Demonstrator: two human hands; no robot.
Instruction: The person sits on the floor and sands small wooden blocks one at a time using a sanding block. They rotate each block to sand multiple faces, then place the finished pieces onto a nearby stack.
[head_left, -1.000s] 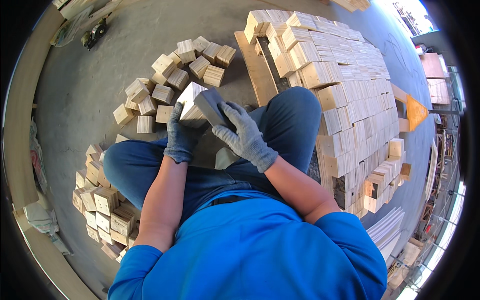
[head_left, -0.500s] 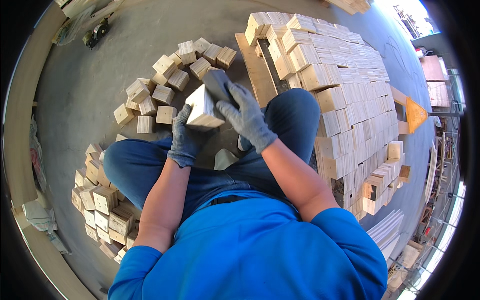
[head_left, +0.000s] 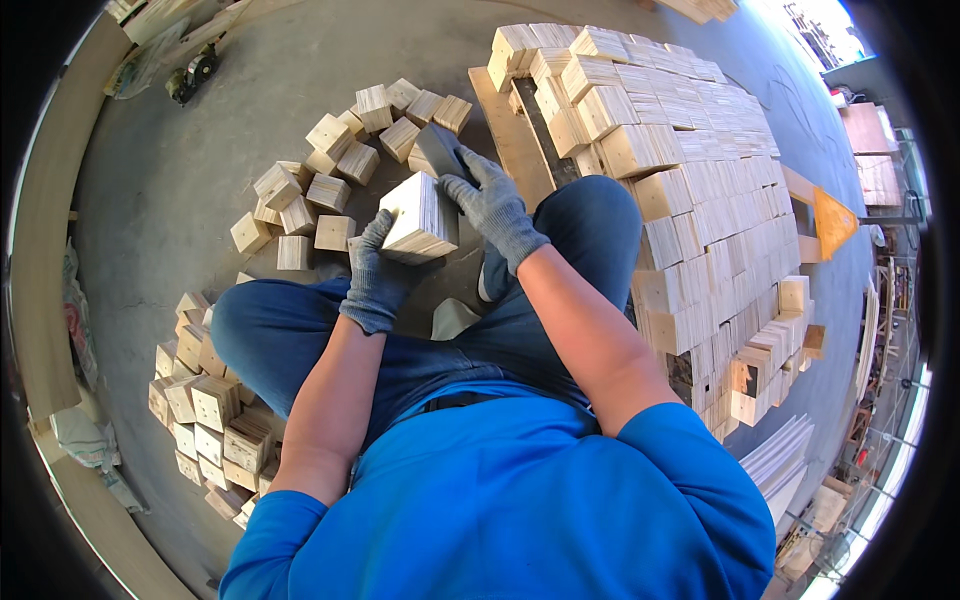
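Observation:
Gloved in grey, my left hand is closed on a wooden block, holding it tilted above my lap. The block is pale, with layered plywood-like sides. In my right hand, also gloved, is a dark grey sanding block, flat and rectangular. It sits at the wooden block's upper right edge; whether they touch I cannot tell. My right fingers lie along the near side of the sanding block, and its underside is hidden.
Loose wooden blocks lie on the grey floor ahead, and a heap of more blocks is at my left. To my right, many stacked blocks cover a wooden pallet. A yellow pallet-jack part stands beyond; a power tool lies far left.
The wooden block has turned and shows more of its layered side. The sanding block has shifted slightly up and right from it, together with my right hand.

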